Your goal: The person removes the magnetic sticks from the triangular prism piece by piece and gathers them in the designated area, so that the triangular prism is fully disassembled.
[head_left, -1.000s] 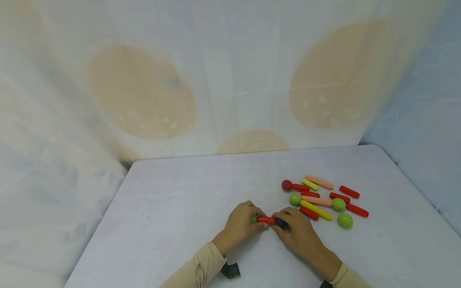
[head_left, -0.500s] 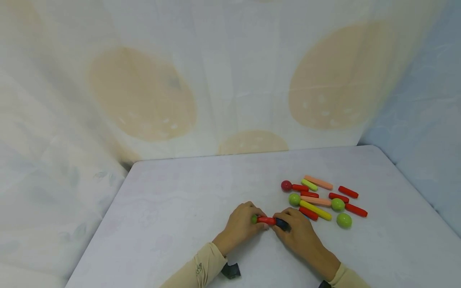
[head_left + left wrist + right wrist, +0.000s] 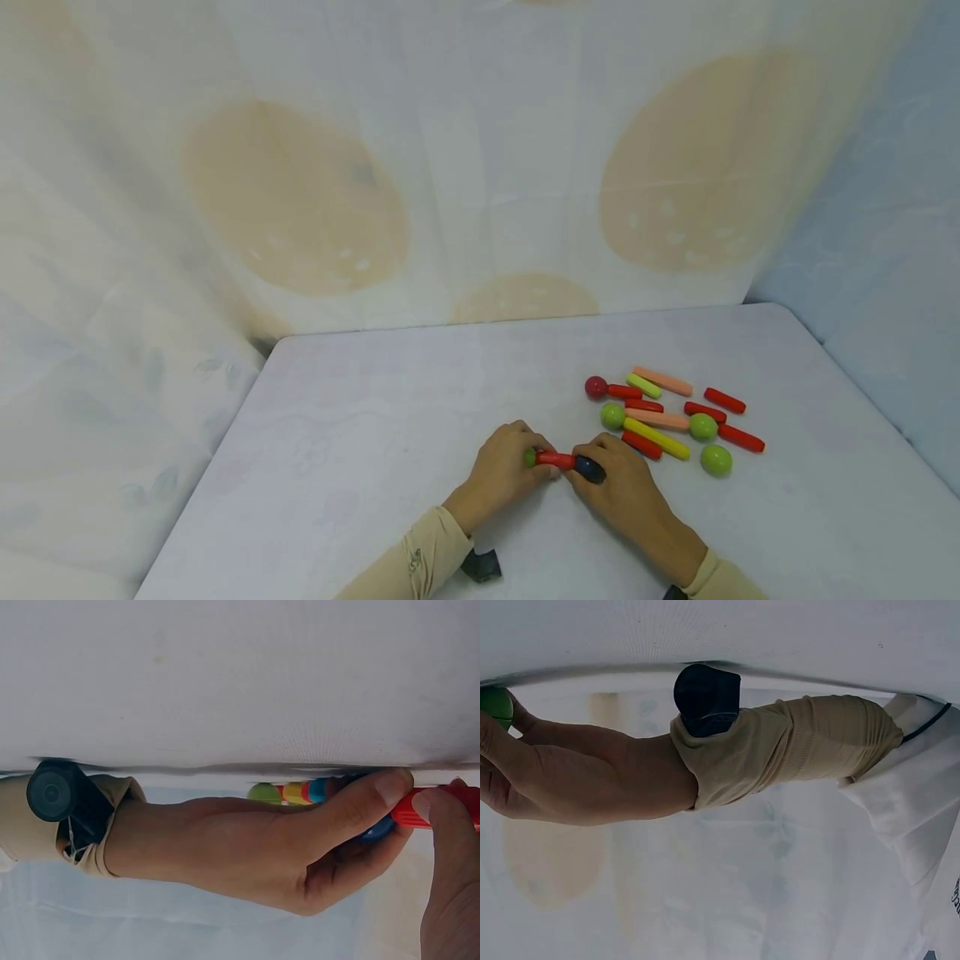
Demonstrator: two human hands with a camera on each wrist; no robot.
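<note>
In the head view, both hands meet at the table's near middle over a short red stick (image 3: 556,458). A green ball (image 3: 529,456) sits at its left end and a dark blue ball (image 3: 589,468) at its right end. My left hand (image 3: 504,468) pinches the stick's green-ball end. My right hand (image 3: 619,487) grips the blue ball. The left wrist view shows the right hand (image 3: 300,840) curled round the blue ball (image 3: 380,828), with a left fingertip (image 3: 439,817) on the red stick (image 3: 457,801). In the right wrist view, the left hand (image 3: 570,780) is beside the green ball (image 3: 493,705).
To the right of the hands lies a loose pile on the table (image 3: 375,400): a red ball (image 3: 596,386), green balls (image 3: 716,459), and red, pink and yellow sticks (image 3: 657,438). Draped cloth walls stand behind and on both sides.
</note>
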